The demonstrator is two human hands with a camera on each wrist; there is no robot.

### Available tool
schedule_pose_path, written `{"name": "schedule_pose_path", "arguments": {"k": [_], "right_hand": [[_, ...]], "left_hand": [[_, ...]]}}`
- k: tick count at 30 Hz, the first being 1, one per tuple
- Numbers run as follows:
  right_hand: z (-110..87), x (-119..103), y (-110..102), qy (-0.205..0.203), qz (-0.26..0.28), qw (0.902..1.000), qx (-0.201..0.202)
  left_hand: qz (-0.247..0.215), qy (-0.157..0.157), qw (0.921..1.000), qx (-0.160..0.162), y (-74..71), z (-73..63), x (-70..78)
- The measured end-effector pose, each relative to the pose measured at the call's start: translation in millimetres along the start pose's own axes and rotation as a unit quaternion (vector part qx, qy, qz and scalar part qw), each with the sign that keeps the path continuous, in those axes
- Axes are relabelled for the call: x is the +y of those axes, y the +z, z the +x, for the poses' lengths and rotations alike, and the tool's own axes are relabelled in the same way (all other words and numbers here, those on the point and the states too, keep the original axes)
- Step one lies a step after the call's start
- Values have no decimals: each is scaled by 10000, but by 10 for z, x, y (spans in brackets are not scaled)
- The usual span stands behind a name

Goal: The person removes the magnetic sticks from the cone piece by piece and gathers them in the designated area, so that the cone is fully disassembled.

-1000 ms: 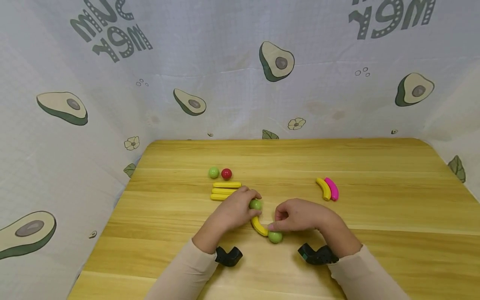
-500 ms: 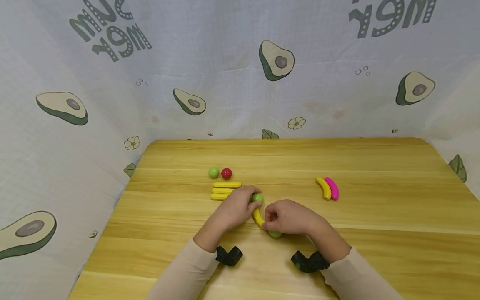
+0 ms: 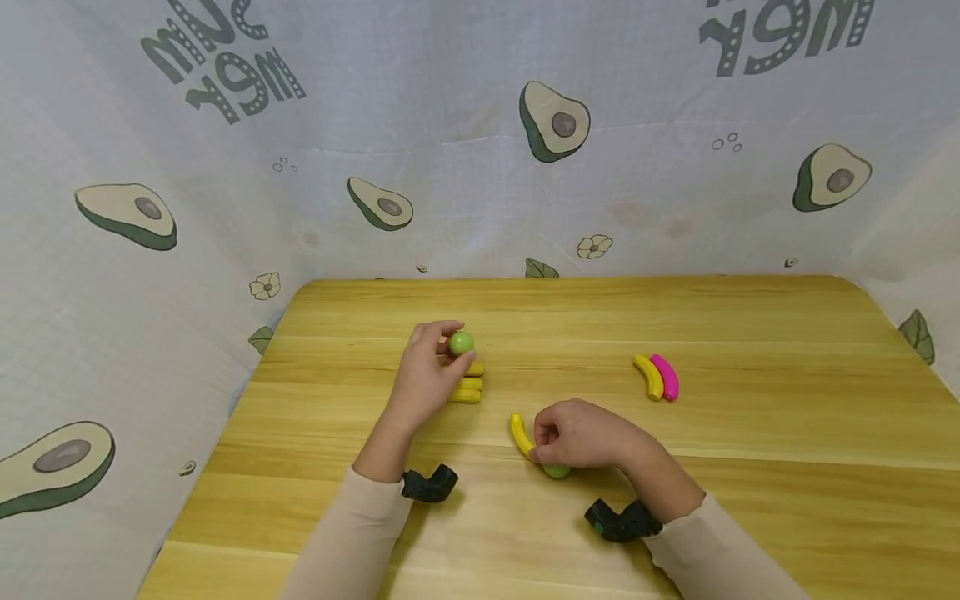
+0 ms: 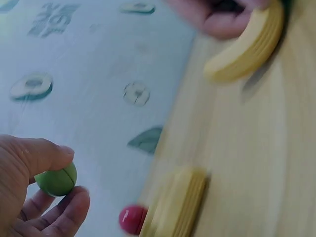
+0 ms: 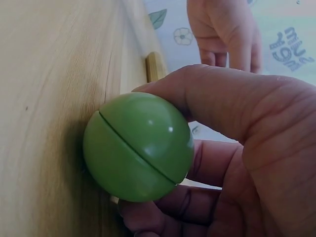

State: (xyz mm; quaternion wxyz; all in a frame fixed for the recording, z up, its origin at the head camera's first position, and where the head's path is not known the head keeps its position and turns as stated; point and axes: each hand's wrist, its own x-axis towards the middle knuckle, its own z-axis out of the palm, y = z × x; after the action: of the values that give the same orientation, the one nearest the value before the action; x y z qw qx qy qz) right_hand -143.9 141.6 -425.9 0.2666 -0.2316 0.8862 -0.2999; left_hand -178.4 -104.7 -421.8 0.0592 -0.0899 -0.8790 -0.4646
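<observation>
My left hand (image 3: pixel 427 371) pinches a glossy green ball (image 3: pixel 462 342) between thumb and fingers, raised near the yellow sticks; the left wrist view shows the same ball (image 4: pixel 57 178) at the fingertips. My right hand (image 3: pixel 588 433) pinches the lower end of a curved yellow toy banana (image 3: pixel 521 433), whose other end points away toward the upper left. Beside that grip lies a second green ball (image 3: pixel 557 472), partly covered by the hand; it fills the middle of the right wrist view, a seam (image 5: pixel 138 148) across it.
Three ridged yellow sticks (image 3: pixel 467 396) lie together, partly behind my left hand. A red ball (image 4: pixel 132 219) sits beyond them. Toward the right, another yellow banana (image 3: pixel 648 377) lies against a pink one (image 3: pixel 665 377). A patterned curtain (image 3: pixel 480 167) hangs behind the wooden table (image 3: pixel 750 500).
My left hand has lifted the green ball off the banana's upper end and carried it left and away, over the sticks. My right hand has shifted slightly left and stays at the banana.
</observation>
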Motion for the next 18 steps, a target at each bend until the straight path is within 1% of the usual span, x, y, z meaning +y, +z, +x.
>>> {"name": "schedule_pose_path", "arguments": {"k": [2,4,6,8,11,14,16,18], "right_hand": [[-2,1,-1,23,6,10000,-4],[-4,5,2,36,17,10000,-8],[-6,8,7,46,23,10000,-10],[-7,9,9,48,37,10000,-11],[-7,8,9,50,27,10000,-2],[-1,9,9,29,-11,10000,19],[4,9,9,22,-38,10000,30],[10,9,13,10,-65,10000,45]], "left_hand": [[-68,-193,9994,262,-127,35,-91],[-33,-390,9982,463,-246,58,-189],[44,-581,9964,620,-343,73,-288],[119,-810,9941,712,-407,83,-387],[207,-1179,9897,783,-445,88,-515],[288,-1554,9843,780,-436,86,-619],[373,-1724,9813,767,-419,84,-679],[462,-1798,9797,755,-404,88,-727]]}}
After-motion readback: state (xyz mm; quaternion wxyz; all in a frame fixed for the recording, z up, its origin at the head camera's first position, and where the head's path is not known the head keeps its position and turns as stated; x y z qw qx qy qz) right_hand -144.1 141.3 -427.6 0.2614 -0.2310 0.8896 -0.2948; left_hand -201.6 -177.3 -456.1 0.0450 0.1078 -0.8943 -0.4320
